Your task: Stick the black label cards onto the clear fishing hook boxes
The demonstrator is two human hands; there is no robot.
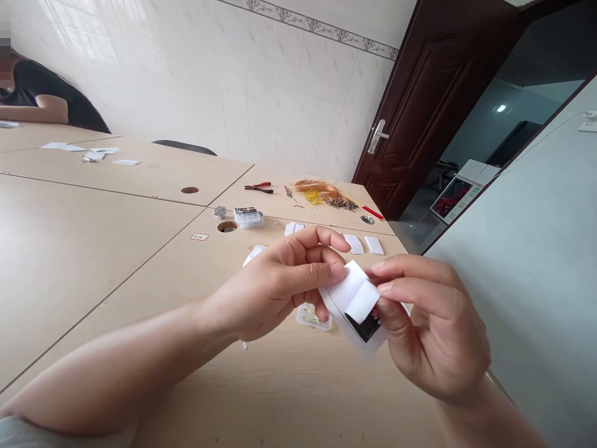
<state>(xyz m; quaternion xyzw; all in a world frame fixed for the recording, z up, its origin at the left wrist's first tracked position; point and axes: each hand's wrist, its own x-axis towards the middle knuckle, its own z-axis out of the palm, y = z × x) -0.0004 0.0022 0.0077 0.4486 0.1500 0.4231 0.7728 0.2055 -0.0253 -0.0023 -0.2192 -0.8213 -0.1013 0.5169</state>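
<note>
I had L hand [291,274] pinching white paper [342,292] | R hand [433,330] pinched flap edge, fingers narrow | 1 fold made, flap not flat, dark print [368,330] part-bared | paper btwn hands, above table [209,379]

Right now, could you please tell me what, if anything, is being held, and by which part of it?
White paper: the left hand pinches its upper left edge; the right hand, its folded flap's right corner.

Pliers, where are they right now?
In the head view, the pliers lie toward the table's far edge, left of the copper-coloured wire bundle and beyond the clear plastic box.
</note>
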